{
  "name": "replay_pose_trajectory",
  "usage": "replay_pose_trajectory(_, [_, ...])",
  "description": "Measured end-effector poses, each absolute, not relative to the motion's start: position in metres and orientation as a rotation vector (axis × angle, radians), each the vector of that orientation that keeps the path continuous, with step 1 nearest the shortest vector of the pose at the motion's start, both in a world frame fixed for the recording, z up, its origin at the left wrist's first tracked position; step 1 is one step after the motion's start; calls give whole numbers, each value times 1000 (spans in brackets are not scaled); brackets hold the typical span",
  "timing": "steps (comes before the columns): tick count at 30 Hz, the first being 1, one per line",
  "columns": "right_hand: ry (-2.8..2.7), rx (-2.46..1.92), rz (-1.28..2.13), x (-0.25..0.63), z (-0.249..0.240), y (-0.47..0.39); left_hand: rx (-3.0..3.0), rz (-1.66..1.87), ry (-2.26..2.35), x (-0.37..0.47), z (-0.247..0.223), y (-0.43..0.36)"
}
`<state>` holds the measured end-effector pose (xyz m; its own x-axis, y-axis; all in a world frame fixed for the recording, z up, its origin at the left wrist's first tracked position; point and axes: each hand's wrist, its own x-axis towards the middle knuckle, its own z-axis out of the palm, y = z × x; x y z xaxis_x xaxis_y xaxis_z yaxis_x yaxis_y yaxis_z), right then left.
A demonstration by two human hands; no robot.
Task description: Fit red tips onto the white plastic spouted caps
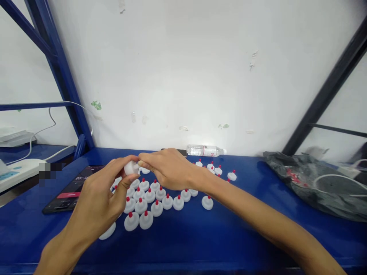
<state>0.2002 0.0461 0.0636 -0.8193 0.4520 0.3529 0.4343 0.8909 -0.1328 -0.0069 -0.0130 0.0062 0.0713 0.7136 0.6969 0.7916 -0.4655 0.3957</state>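
My left hand (pixel 104 193) is closed around a white cone-shaped nozzle cap (pixel 131 168), held sideways above the table with its spout toward the right. My right hand (pixel 169 168) reaches across from the right, thumb and fingers pinched at the spout's end. Whatever lies between those fingertips is hidden; no red shows there. Below and behind both hands stand several white nozzle caps (pixel 146 220) with small red tips. A lone white nozzle cap (pixel 207 203) with a red tip stands to the right of the main group. Partly behind my left wrist lies a white cap (pixel 108 232).
A phone (pixel 67 191) showing a timer lies at left, near a white power strip (pixel 24 172). A plastic bottle (pixel 205 150) and a dark phone-like object (pixel 182 152) lie by the wall. At right, a dark plastic bag (pixel 275 172) holds small red pieces (pixel 295 177).
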Motion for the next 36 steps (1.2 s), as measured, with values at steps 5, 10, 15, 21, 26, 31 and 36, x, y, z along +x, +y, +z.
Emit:
replay_pose_trajectory(5, [-2696,-610,80,214,84,48,-2285,-1487,-1609,1,7,-12])
replay_pose_trajectory(10, [-2613,-1144,-26,237,79,92,-2213,-1398,-1710,-2,12,-7])
replay_pose_trajectory(15, [-2659,-1508,-53,251,37,141,-2177,-1366,-1727,-8,15,-8])
replay_pose_trajectory(21, [-2716,-1669,-115,254,11,157,-2223,-1337,-1684,-5,16,-10])
replay_pose_trajectory(26, [-2667,-1611,-289,249,20,149,-2203,-1335,-1714,-13,16,-9])
replay_pose_trajectory(31, [-2722,-1357,-351,217,29,137,-2177,-1334,-1761,-19,16,-8])
replay_pose_trajectory(36, [-2831,-1139,-349,170,23,135,-2225,-1294,-1783,-22,16,-9])
